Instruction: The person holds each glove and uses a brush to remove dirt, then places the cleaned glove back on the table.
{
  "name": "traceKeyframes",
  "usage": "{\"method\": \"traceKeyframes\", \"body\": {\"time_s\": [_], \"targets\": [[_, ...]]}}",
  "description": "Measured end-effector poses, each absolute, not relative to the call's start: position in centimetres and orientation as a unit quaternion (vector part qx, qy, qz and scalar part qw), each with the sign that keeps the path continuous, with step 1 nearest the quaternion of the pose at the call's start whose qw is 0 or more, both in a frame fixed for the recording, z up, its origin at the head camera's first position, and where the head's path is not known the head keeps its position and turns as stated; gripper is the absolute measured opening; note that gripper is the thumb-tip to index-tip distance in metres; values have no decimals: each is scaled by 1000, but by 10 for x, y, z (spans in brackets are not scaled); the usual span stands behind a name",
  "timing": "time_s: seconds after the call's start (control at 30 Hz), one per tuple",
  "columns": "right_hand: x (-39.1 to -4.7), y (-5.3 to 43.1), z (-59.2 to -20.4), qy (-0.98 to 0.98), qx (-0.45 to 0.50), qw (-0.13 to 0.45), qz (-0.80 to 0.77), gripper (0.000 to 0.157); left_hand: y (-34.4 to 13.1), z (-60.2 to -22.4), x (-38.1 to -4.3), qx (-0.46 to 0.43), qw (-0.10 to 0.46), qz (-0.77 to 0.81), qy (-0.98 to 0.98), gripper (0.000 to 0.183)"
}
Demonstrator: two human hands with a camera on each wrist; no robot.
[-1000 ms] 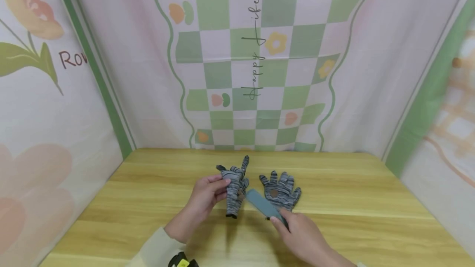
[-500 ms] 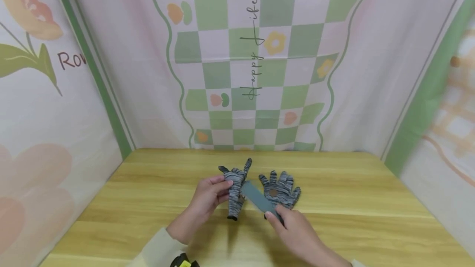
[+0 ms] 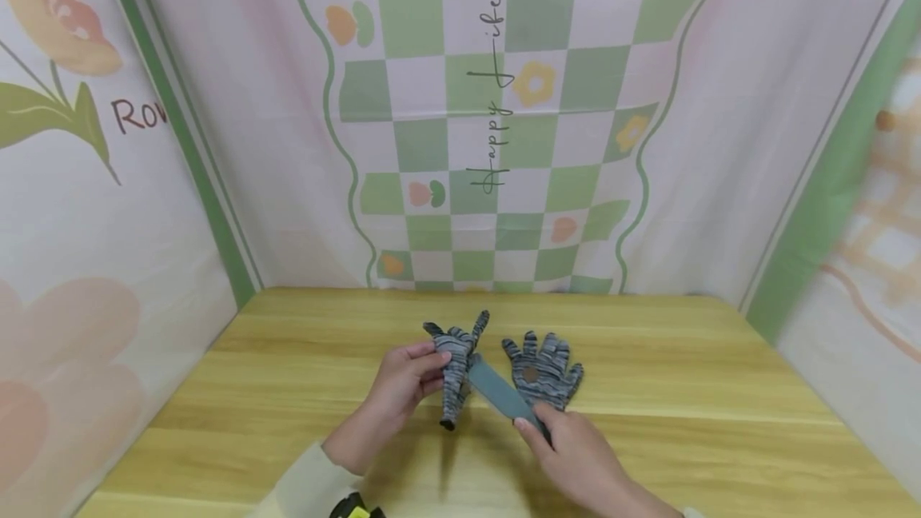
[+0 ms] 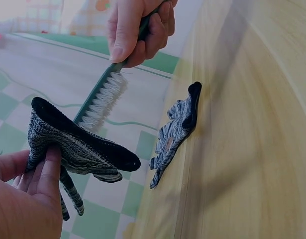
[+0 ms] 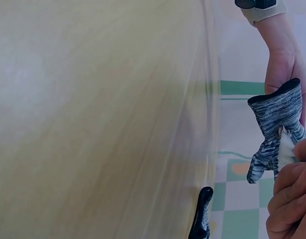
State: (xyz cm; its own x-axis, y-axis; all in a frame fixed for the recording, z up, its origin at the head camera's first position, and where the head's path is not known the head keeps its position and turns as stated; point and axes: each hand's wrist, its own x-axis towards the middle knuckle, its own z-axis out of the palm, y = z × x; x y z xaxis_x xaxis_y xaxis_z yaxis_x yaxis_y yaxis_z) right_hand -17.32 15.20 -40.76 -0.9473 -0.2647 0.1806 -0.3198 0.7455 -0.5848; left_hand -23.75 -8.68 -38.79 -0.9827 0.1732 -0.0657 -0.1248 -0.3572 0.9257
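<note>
My left hand (image 3: 399,384) pinches a grey-and-black knitted glove (image 3: 453,362) by its side, thumb in front, and holds it up off the table. My right hand (image 3: 579,450) grips the handle of a brush with a blue-green back (image 3: 500,392). White bristles (image 4: 104,99) show in the left wrist view. In the right wrist view the bristles (image 5: 286,148) lie against the held glove's face (image 5: 281,112). A matching glove (image 3: 554,378) lies flat on the table, fingers pointing away, with a round brown spot (image 3: 530,374) on it.
Both gloves and hands are over a wood-grain table (image 3: 324,350). Behind it hangs a curtain (image 3: 475,142) with green checks and lettering. Printed fabric (image 3: 65,262) also closes off the left and right sides.
The brush has moved a little left and up along the held glove. That glove has shifted slightly and its cuff looks narrower; a brown patch on it no longer shows. The other glove stays put.
</note>
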Motion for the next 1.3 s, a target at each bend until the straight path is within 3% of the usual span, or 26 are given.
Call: {"method": "traceKeyframes", "body": {"time_s": [0.27, 0.5, 1.3], "targets": [[-172, 155, -410, -941, 161, 33, 297, 31, -90, -387, -237, 22, 83, 826, 556, 25], [-173, 162, -404, -933, 144, 38, 327, 33, -91, -388, -237, 22, 85, 830, 551, 8], [-173, 157, -411, -938, 173, 45, 297, 31, -90, -389, -237, 29, 97, 826, 555, 10]]}}
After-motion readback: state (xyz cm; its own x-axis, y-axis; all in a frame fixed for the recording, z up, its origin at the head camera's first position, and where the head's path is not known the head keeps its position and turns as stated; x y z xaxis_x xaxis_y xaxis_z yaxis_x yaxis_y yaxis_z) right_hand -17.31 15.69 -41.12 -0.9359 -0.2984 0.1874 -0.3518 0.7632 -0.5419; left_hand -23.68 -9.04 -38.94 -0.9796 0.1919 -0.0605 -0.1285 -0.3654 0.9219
